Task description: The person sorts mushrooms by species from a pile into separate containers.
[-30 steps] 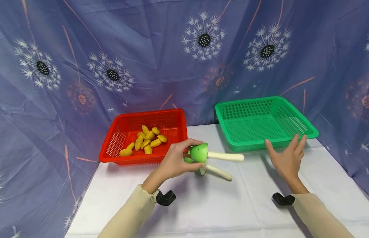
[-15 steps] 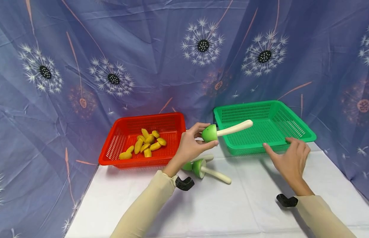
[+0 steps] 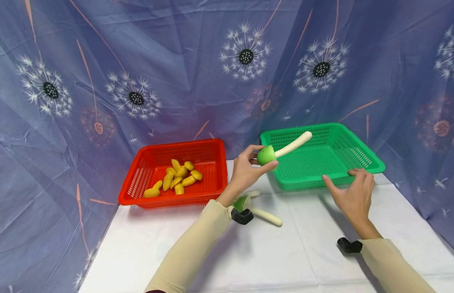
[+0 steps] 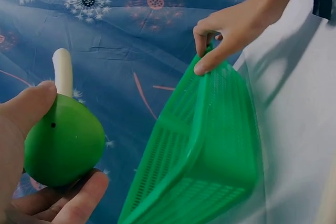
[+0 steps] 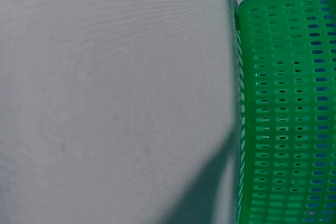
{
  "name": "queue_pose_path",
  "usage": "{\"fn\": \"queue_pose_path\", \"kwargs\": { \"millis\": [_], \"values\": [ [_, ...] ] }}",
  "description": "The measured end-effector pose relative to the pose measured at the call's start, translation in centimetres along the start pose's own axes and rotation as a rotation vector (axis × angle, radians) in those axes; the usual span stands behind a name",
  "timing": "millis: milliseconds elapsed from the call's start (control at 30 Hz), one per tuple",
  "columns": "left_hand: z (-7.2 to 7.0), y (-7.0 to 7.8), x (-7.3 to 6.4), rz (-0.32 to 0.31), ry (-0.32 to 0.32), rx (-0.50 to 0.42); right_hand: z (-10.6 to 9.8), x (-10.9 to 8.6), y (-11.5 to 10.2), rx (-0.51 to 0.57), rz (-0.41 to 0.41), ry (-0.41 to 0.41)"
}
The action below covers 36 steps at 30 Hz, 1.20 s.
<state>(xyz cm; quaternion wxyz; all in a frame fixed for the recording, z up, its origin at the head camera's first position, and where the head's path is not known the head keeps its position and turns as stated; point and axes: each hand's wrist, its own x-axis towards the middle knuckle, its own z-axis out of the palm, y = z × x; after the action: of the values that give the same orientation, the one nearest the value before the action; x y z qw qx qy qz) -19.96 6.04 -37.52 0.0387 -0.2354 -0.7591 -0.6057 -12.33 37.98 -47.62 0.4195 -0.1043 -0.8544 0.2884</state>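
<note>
My left hand (image 3: 246, 170) holds a toy mushroom (image 3: 265, 156) by its green cap, thumb on one side and fingers on the other. Its long white stem points up and right, over the near left part of the green basket (image 3: 307, 184). In the left wrist view, the mushroom's round cap (image 4: 65, 140) shows a small black dot. My right hand (image 3: 353, 197) pinches the basket's near rim, as the left wrist view also shows. Under my left wrist, more green-capped mushrooms (image 3: 266, 216) lie on the white cloth, partly hidden by the sleeve and wrist camera.
To the left stands a red basket (image 3: 168, 201) with several yellow toy mushrooms (image 3: 178, 175) inside. A blue curtain (image 3: 197, 81) with dandelion prints hangs behind both baskets. White cloth (image 3: 285, 260) covers the table.
My left hand has lifted one green mushroom off the others and carried it right and away from me to the green basket. My right hand's fingers have closed over that basket's rim.
</note>
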Motion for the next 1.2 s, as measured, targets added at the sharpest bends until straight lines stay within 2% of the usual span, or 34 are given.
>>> {"fn": "queue_pose_path", "kwargs": {
  "millis": [333, 567, 767, 1000, 1200],
  "values": [
    [3.2, 0.5, 3.0, -0.004, -0.011, 0.112, 0.0, -0.5, 0.2, -0.013, -0.002, -0.005],
    [5.0, -0.4, 5.5, -0.014, -0.056, 0.216, -0.1, -0.5, 0.3, -0.025, -0.011, -0.003],
    [7.1, -1.2, 7.4, -0.029, -0.081, 0.226, -0.2, -0.4, 0.4, -0.044, -0.014, -0.008],
    [9.4, -1.7, 8.5, -0.095, -0.099, 0.314, -0.3, -0.3, 0.4, -0.044, 0.006, -0.006],
    [10.2, -1.7, 8.8, -0.143, -0.097, 0.318, -0.2, -0.1, 0.0, -0.048, 0.023, -0.033]
  ]
}}
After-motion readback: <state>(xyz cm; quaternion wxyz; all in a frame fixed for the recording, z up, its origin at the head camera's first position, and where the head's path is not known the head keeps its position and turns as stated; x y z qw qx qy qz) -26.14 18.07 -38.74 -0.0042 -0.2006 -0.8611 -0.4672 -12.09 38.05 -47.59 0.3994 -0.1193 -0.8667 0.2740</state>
